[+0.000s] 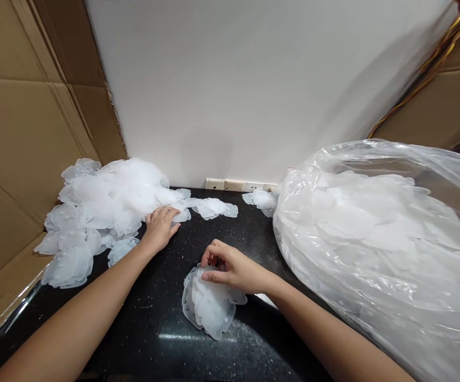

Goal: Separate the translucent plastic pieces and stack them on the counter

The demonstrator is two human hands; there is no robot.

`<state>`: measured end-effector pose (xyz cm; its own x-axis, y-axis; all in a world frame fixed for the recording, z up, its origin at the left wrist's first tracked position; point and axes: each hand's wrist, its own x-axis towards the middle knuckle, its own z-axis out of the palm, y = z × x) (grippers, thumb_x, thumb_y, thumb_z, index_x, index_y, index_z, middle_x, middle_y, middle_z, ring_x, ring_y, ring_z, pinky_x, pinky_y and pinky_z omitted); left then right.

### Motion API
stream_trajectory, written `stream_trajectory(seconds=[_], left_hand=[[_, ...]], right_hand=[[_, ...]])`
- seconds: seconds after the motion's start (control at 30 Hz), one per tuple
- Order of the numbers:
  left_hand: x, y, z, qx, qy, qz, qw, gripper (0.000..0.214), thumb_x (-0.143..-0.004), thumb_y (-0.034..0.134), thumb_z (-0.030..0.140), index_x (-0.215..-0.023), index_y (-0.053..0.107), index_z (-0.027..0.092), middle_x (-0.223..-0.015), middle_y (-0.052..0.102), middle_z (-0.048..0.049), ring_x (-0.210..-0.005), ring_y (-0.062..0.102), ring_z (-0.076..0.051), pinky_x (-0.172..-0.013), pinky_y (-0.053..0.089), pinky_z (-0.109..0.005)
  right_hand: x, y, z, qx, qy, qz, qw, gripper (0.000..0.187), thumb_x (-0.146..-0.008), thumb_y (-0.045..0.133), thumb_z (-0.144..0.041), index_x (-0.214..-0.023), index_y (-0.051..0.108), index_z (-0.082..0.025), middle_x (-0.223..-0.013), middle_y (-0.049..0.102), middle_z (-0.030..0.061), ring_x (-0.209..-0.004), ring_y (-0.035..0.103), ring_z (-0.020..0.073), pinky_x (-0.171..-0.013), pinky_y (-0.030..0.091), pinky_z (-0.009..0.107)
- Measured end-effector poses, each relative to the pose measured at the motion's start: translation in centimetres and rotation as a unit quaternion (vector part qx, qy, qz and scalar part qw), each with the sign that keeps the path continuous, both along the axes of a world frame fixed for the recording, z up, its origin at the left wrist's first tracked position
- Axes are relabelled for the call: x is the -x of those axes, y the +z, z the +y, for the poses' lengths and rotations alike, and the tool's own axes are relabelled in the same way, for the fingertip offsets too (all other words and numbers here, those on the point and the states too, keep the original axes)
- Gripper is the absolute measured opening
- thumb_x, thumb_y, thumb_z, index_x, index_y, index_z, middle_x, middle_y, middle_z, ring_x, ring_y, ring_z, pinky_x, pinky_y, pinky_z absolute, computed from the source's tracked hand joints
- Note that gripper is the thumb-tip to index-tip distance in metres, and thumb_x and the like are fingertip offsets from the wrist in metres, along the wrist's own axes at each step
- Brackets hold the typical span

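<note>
while pinched around the top edge of a small stack of translucent plastic discs, right hand with fingers curled shut on that stack, thumb along its upper face, stack lying flat on the black speckled worktop just below and toward the body from the fingertips. left hand spread flat, palm down, fingers open and loosely splayed, tips touching the near edge of a big loose heap of the same discs; nothing gripped there. just past the left fingertips, a few single discs scattered flat on the worktop, between the heap and the wall. further left of the left hand, more stray discs spilled down toward the worktop's edge. well to the right of the right hand, a large clear plastic bag, open-mouthed and bulging, full of the same discs, resting on the worktop; a few more discs lying just beside its far left corner. beyond both hands, a plain white wall with a pale socket strip along its foot. brown cardboard sheets leaning up on the far left, behind the heap. more cardboard at the far right, above the bag, with brownish cables running diagonally across it.
</note>
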<state>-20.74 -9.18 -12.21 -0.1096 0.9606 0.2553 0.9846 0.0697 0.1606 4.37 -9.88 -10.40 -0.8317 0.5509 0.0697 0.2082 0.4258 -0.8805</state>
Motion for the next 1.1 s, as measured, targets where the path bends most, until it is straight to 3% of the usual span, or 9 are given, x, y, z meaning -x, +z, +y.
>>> stream_trajectory(seconds=[0.13,0.23,0.33,0.43,0.6,0.67,0.77,0.87,1.1], left_hand=[[0.0,0.8,-0.3,-0.020,-0.002,0.009,1.000,0.025,-0.089,0.052,0.018,-0.106,0.069,0.022,-0.112,0.067,-0.0102,-0.106,0.055,-0.033,-0.090,0.043,-0.049],[-0.7,1.4,-0.7,-0.076,-0.009,-0.004,0.997,0.015,-0.089,0.055,0.022,-0.089,0.070,0.021,-0.109,0.066,-0.0104,-0.113,0.051,-0.033,-0.094,0.041,-0.051],[-1.9,1.5,-1.3,-0.121,-0.110,-0.089,0.983,0.012,-0.089,0.056,0.022,-0.086,0.068,0.020,-0.110,0.063,-0.0090,-0.109,0.056,-0.027,-0.093,0.046,-0.044],[-3.3,1.4,-2.1,-0.091,-0.241,-0.189,0.948,0.016,-0.093,0.052,0.025,-0.093,0.067,0.020,-0.107,0.062,-0.0060,-0.089,0.063,-0.017,-0.081,0.053,-0.032],[-4.2,1.2,-2.7,-0.052,-0.367,-0.200,0.907,0.019,-0.092,0.053,0.019,-0.103,0.067,0.023,-0.119,0.061,-0.0076,-0.108,0.062,-0.019,-0.093,0.052,-0.033],[-3.8,1.2,-2.4,-0.049,-0.333,-0.169,0.926,0.028,-0.089,0.053,0.016,-0.114,0.064,0.024,-0.126,0.058,-0.0084,-0.118,0.057,-0.022,-0.102,0.047,-0.039],[-2.6,0.7,-1.6,-0.059,-0.168,-0.081,0.981,0.040,-0.083,0.057,0.016,-0.122,0.059,0.024,-0.131,0.054,-0.0111,-0.127,0.047,-0.031,-0.106,0.040,-0.052],[-1.0,-0.1,-0.7,-0.033,-0.023,-0.014,0.999,0.040,-0.083,0.063,0.026,-0.122,0.058,0.021,-0.128,0.051,-0.0144,-0.121,0.046,-0.036,-0.099,0.043,-0.055],[0.9,-0.1,0.3,-0.030,-0.044,-0.015,0.998,0.018,-0.084,0.059,0.020,-0.102,0.063,0.021,-0.106,0.058,-0.0094,-0.103,0.052,-0.030,-0.093,0.047,-0.044]], right_hand=[[0.3,-0.5,0.4,-0.024,-0.070,0.033,0.997,0.013,-0.086,0.066,-0.032,-0.082,0.063,-0.020,-0.085,0.053,0.0009,-0.079,0.053,0.0148,-0.074,0.043,0.029],[0.4,-1.6,1.3,0.038,-0.123,0.074,0.989,0.015,-0.087,0.062,-0.035,-0.083,0.059,-0.020,-0.077,0.055,-0.0007,-0.071,0.055,0.0138,-0.067,0.044,0.029],[0.8,-2.9,2.2,0.164,-0.147,0.155,0.963,0.031,-0.080,0.070,-0.042,-0.098,0.055,-0.022,-0.092,0.062,0.0013,-0.072,0.064,0.0141,-0.067,0.050,0.030],[1.1,-3.7,2.5,0.246,-0.147,0.221,0.932,0.055,-0.069,0.081,-0.042,-0.114,0.052,-0.027,-0.118,0.063,0.0058,-0.085,0.069,0.0171,-0.076,0.055,0.035],[1.0,-3.6,2.9,0.227,-0.130,0.258,0.930,0.030,-0.070,0.081,-0.040,-0.084,0.064,-0.020,-0.126,0.064,0.0089,-0.109,0.065,0.0241,-0.096,0.050,0.041],[0.7,-3.5,3.1,0.183,-0.141,0.269,0.935,0.029,-0.070,0.081,-0.040,-0.076,0.061,-0.019,-0.133,0.060,0.0104,-0.114,0.062,0.0259,-0.097,0.048,0.042],[0.3,-3.1,3.1,0.105,-0.146,0.270,0.946,0.028,-0.075,0.077,-0.039,-0.069,0.059,-0.020,-0.140,0.055,0.0110,-0.121,0.058,0.0275,-0.095,0.048,0.041],[0.0,-2.6,2.8,0.063,-0.133,0.266,0.953,0.029,-0.080,0.074,-0.039,-0.064,0.058,-0.020,-0.146,0.048,0.0092,-0.127,0.052,0.0289,-0.091,0.049,0.040],[-0.4,-2.2,2.5,-0.001,-0.103,0.260,0.960,0.030,-0.081,0.075,-0.040,-0.061,0.061,-0.021,-0.138,0.052,0.0069,-0.125,0.052,0.0271,-0.101,0.043,0.041]])
